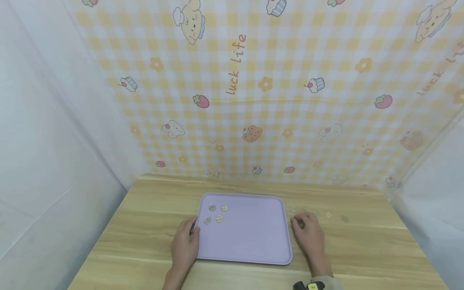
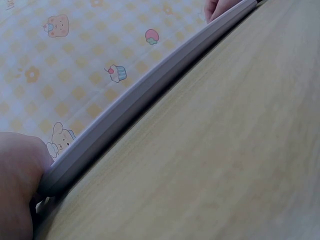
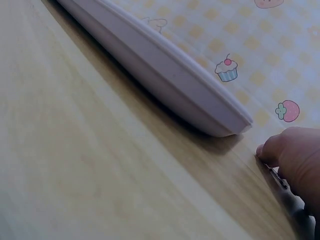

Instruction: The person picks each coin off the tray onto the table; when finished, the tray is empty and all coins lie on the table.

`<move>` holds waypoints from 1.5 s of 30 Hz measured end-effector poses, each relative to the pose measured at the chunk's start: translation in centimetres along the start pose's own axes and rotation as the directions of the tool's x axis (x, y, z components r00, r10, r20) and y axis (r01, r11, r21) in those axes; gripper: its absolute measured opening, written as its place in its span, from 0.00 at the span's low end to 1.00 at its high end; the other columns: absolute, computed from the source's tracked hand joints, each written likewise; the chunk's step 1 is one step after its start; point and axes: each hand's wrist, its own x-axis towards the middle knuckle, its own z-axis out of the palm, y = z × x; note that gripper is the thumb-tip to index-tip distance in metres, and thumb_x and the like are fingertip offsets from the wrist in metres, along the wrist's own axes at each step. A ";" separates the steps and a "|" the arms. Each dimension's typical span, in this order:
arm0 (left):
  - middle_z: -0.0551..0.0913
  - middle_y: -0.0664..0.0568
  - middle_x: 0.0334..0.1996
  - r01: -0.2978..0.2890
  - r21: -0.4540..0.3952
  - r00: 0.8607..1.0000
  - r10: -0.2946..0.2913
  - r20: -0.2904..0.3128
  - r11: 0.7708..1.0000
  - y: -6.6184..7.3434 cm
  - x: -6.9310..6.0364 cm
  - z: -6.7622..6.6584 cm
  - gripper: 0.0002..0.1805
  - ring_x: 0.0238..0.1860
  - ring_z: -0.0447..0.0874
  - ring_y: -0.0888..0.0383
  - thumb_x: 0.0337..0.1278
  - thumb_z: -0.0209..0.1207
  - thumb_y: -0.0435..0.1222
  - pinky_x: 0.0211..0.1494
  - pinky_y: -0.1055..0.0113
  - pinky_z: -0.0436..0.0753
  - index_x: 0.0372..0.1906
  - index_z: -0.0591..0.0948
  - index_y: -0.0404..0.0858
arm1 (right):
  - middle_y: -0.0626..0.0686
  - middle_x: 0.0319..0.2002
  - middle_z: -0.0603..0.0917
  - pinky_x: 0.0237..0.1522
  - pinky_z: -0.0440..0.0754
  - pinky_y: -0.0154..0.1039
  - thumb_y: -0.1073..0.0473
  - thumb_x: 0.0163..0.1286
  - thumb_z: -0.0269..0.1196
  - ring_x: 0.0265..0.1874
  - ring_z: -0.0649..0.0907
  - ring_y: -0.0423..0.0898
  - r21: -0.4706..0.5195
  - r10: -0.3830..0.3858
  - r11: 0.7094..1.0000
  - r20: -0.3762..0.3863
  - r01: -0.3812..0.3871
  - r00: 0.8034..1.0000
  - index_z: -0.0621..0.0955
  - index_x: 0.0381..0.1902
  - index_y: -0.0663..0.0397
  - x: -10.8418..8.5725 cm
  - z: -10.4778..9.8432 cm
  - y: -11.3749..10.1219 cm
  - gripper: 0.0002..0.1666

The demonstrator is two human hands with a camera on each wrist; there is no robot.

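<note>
A lilac tray (image 1: 250,235) lies on the table, several coins (image 1: 219,219) in its upper left part. At its left edge my left hand (image 1: 184,246) grips the rim, thumb along the side; the left wrist view shows this hand (image 2: 19,182) against the tray's end (image 2: 120,117). My right hand (image 1: 309,237) is bent down to the table just right of the tray, below a row of coins (image 1: 328,214). In the right wrist view the hand (image 3: 297,162) touches the wood near a thin shiny piece (image 3: 278,177); whether its fingers hold anything is hidden.
The wooden table (image 1: 137,225) extends on both sides of the tray. A patterned yellow-and-white cloth (image 1: 250,104) hangs behind it, with white sheets (image 1: 47,133) at the sides. A dark wrist strap (image 1: 301,285) shows at the right sleeve (image 1: 328,282).
</note>
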 end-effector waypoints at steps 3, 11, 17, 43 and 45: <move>0.85 0.45 0.49 0.007 -0.002 1.000 -0.007 0.006 1.000 0.1 0.1 0.0 0.20 0.43 0.85 0.51 0.60 0.63 0.31 0.41 0.53 0.82 0.58 0.82 0.36 | 0.56 0.43 0.84 0.46 0.82 0.55 0.57 0.64 0.68 0.42 0.84 0.54 0.023 -0.009 1.000 0.009 0.009 1.000 0.86 0.39 0.56 0.0 0.0 0.0 0.09; 0.84 0.44 0.51 0.043 0.000 0.998 -0.043 0.039 0.999 0.1 0.1 -0.1 0.20 0.47 0.85 0.49 0.61 0.63 0.32 0.47 0.49 0.83 0.59 0.81 0.36 | 0.53 0.38 0.84 0.45 0.82 0.51 0.63 0.62 0.68 0.39 0.82 0.50 0.058 -0.067 0.996 0.001 0.067 0.998 0.86 0.35 0.55 0.1 0.2 0.1 0.04; 0.84 0.44 0.52 0.053 0.003 0.997 -0.053 0.053 0.999 0.1 0.1 -0.1 0.20 0.48 0.85 0.49 0.63 0.62 0.34 0.49 0.49 0.83 0.60 0.80 0.37 | 0.52 0.37 0.83 0.45 0.82 0.51 0.63 0.62 0.68 0.41 0.82 0.50 0.056 -0.073 0.996 0.012 0.072 0.997 0.86 0.35 0.54 -0.1 0.2 0.1 0.03; 0.83 0.43 0.54 0.058 0.004 0.997 -0.058 0.056 0.998 0.3 0.2 0.0 0.21 0.49 0.85 0.47 0.62 0.62 0.33 0.49 0.48 0.83 0.60 0.80 0.37 | 0.51 0.35 0.83 0.37 0.72 0.19 0.67 0.63 0.68 0.32 0.76 0.33 0.297 -0.005 0.952 -0.221 0.072 0.975 0.86 0.34 0.58 0.1 0.1 -0.4 0.02; 0.83 0.43 0.53 0.064 0.001 0.996 -0.064 0.063 0.998 0.2 0.2 0.0 0.21 0.50 0.85 0.47 0.63 0.61 0.33 0.50 0.49 0.83 0.61 0.80 0.37 | 0.50 0.35 0.83 0.37 0.73 0.17 0.68 0.62 0.68 0.32 0.76 0.32 0.299 -0.020 0.950 -0.239 0.093 0.971 0.86 0.34 0.57 0.1 0.2 -0.6 0.03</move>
